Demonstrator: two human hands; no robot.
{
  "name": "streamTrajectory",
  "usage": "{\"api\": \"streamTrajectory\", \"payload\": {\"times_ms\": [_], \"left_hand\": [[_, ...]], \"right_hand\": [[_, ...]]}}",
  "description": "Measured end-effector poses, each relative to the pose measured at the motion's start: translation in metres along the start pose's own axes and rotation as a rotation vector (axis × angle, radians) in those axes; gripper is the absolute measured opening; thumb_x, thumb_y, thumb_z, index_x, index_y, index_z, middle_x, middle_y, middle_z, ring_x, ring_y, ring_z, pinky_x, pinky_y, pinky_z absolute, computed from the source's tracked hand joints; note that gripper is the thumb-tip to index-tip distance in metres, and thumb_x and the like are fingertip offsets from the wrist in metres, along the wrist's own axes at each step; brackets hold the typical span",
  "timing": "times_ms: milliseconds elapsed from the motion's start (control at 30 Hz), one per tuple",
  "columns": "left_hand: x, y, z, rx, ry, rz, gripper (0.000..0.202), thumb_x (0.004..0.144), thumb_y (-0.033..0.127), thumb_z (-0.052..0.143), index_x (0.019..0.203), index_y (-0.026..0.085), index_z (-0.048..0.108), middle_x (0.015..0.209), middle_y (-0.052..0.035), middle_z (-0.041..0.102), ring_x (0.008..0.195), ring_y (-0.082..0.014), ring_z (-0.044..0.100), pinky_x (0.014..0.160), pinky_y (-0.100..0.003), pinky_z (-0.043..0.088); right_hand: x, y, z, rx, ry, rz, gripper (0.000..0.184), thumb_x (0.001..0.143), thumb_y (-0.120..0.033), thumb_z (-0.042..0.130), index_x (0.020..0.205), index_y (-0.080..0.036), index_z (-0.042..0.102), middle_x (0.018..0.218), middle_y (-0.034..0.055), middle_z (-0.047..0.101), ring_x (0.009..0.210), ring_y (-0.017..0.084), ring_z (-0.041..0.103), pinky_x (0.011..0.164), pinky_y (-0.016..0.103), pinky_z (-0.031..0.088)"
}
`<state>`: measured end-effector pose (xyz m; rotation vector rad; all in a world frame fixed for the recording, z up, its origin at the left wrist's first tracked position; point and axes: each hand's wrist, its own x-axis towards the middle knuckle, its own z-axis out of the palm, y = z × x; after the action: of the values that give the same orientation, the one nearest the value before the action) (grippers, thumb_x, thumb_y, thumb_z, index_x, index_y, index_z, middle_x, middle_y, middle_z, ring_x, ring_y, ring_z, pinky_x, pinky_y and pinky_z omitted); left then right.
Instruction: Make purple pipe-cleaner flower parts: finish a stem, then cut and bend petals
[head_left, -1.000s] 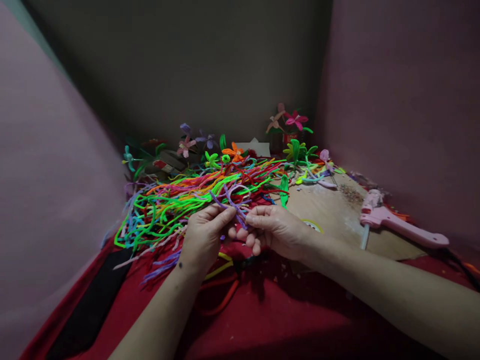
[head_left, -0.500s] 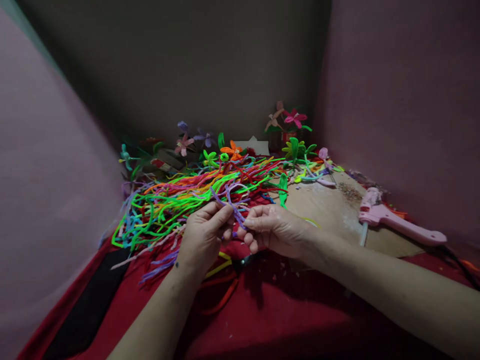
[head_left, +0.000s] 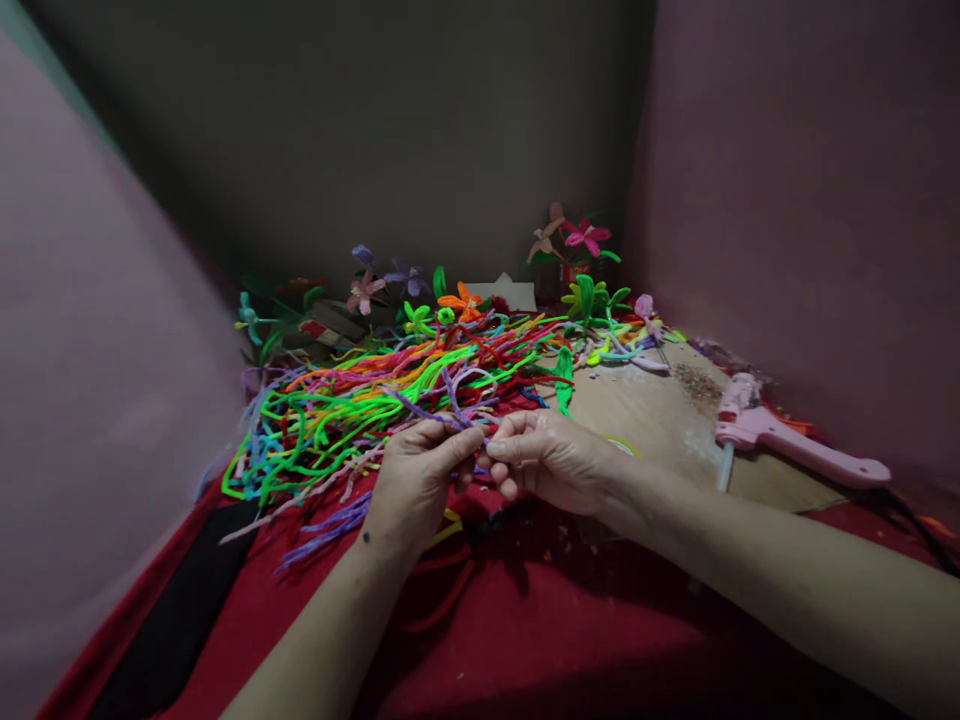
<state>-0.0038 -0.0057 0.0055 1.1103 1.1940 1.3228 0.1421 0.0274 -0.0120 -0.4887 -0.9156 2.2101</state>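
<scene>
Red cloth-covered surface point(head_left: 570, 640), heap of pipe cleaners point(head_left: 360, 390), probably a cardboard sheet point(head_left: 660, 420)

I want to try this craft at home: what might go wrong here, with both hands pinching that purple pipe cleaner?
The purple pipe cleaner, pinched by the left hand and the right hand, sits right over the loose pile; its loops may snag other stems. The pink glue gun lies near the right forearm; a sweep might knock it. Whether it is hot cannot be told.
</scene>
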Motion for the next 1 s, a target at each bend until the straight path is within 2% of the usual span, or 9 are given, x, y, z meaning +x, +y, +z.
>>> {"api": "streamTrajectory", "payload": {"times_ms": [200, 333, 467, 567, 733, 867, 1000], "left_hand": [[-0.001, 0.001, 0.000, 0.003, -0.013, -0.023, 0.014, 0.064, 0.024, 0.074, 0.068, 0.012, 0.069, 0.051, -0.0001, 0.060, 0.042, -0.0054, 0.049, 0.040, -0.015, 0.036], [-0.001, 0.001, 0.000, -0.003, -0.014, -0.016, 0.013, 0.064, 0.023, 0.074, 0.068, 0.012, 0.068, 0.053, 0.0001, 0.061, 0.044, -0.0050, 0.049, 0.041, -0.015, 0.036], [0.000, 0.002, 0.000, -0.048, -0.015, -0.036, 0.013, 0.064, 0.023, 0.074, 0.066, 0.012, 0.067, 0.050, 0.0006, 0.059, 0.042, -0.0050, 0.048, 0.042, -0.016, 0.037], [0.002, 0.002, 0.000, -0.106, -0.020, -0.043, 0.013, 0.064, 0.023, 0.074, 0.064, 0.012, 0.066, 0.048, 0.0025, 0.055, 0.040, -0.0039, 0.045, 0.041, -0.016, 0.037], [0.001, 0.003, -0.001, -0.136, -0.047, -0.048, 0.012, 0.064, 0.021, 0.075, 0.066, 0.012, 0.067, 0.049, 0.0022, 0.057, 0.042, -0.0040, 0.046, 0.041, -0.015, 0.036], [0.000, 0.004, -0.001, -0.106, -0.036, -0.054, 0.014, 0.065, 0.023, 0.075, 0.066, 0.012, 0.067, 0.050, 0.0019, 0.057, 0.041, -0.0040, 0.045, 0.040, -0.015, 0.035], [0.000, 0.001, -0.003, -0.041, -0.032, -0.051, 0.014, 0.066, 0.024, 0.074, 0.067, 0.012, 0.067, 0.051, 0.0016, 0.058, 0.042, -0.0051, 0.047, 0.040, -0.016, 0.036]], "right_hand": [[0.001, 0.000, -0.001, 0.023, 0.016, 0.034, 0.019, 0.057, -0.012, 0.075, 0.059, -0.010, 0.057, 0.062, 0.0031, 0.066, 0.046, 0.009, 0.057, 0.044, 0.020, 0.047], [0.001, 0.002, -0.002, 0.013, 0.017, 0.023, 0.016, 0.059, -0.010, 0.073, 0.059, -0.011, 0.057, 0.055, 0.0009, 0.062, 0.045, 0.009, 0.056, 0.045, 0.019, 0.047], [0.003, 0.003, -0.007, 0.087, -0.047, 0.043, 0.006, 0.069, -0.012, 0.067, 0.072, -0.010, 0.062, 0.061, 0.0033, 0.064, 0.050, 0.009, 0.058, 0.046, 0.019, 0.047], [0.004, 0.002, -0.010, 0.126, -0.105, 0.164, 0.015, 0.079, -0.019, 0.056, 0.085, -0.007, 0.063, 0.069, 0.0081, 0.067, 0.053, 0.012, 0.061, 0.047, 0.021, 0.049], [0.003, 0.000, -0.011, 0.133, -0.223, 0.283, 0.028, 0.088, -0.023, 0.042, 0.083, -0.005, 0.063, 0.064, 0.0085, 0.065, 0.050, 0.012, 0.060, 0.044, 0.021, 0.048], [0.003, 0.002, -0.010, 0.128, -0.207, 0.247, 0.024, 0.087, -0.018, 0.043, 0.080, -0.007, 0.063, 0.060, 0.0056, 0.063, 0.047, 0.011, 0.058, 0.042, 0.019, 0.047], [0.004, 0.004, -0.011, 0.094, -0.186, 0.229, 0.021, 0.087, -0.021, 0.048, 0.080, -0.008, 0.063, 0.059, 0.0041, 0.062, 0.047, 0.010, 0.058, 0.043, 0.018, 0.047]]}}
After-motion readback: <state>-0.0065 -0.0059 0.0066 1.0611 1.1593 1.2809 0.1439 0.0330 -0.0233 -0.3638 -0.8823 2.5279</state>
